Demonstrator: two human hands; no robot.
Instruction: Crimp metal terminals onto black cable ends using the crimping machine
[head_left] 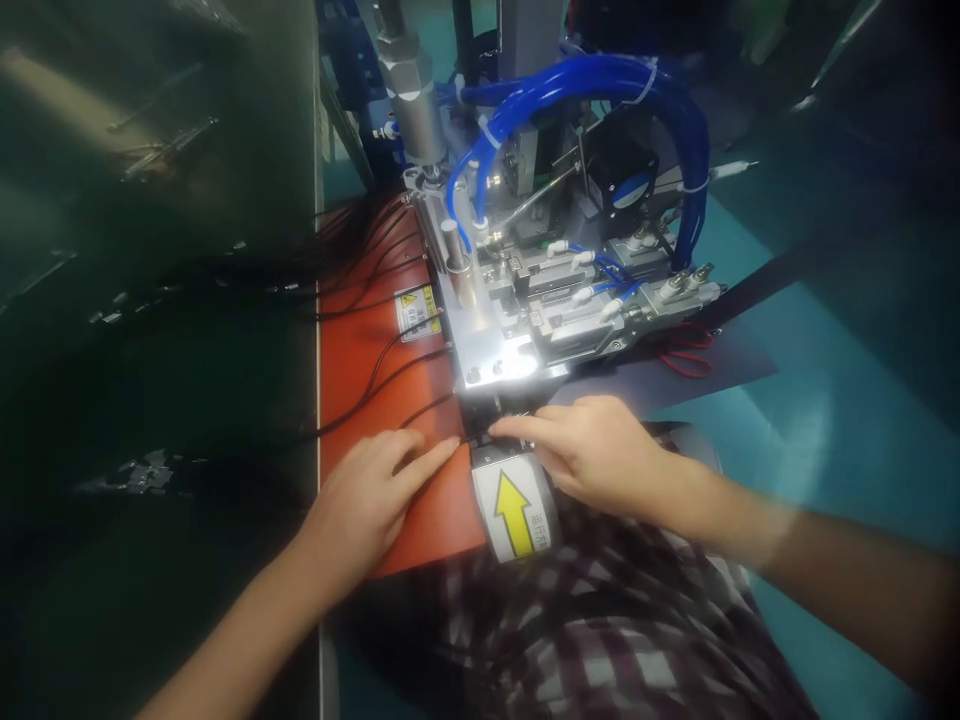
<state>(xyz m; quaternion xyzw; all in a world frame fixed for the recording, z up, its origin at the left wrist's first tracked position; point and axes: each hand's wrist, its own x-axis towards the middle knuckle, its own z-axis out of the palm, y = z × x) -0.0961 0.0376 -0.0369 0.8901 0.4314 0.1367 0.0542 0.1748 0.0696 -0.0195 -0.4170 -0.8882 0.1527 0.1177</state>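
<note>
My left hand [371, 495] rests on the orange machine base [352, 360], index finger stretched toward a thin black cable [390, 375] at the machine's front slot; the other fingers curl under. My right hand [592, 445] reaches from the right, fingers pressed together at the dark slot [495, 415] under the metal fixture [510, 330], pinching something small I cannot make out. Just below both hands sits a white label with a yellow arrow [514, 510].
Several black cables [360, 270] fan across the orange base from the left. Blue air hoses [600, 85] loop over the pneumatic assembly behind. A yellow warning sticker [415, 310] sits on the base. Checked fabric [600, 620] lies at the bottom. Dark panel [150, 300] on the left.
</note>
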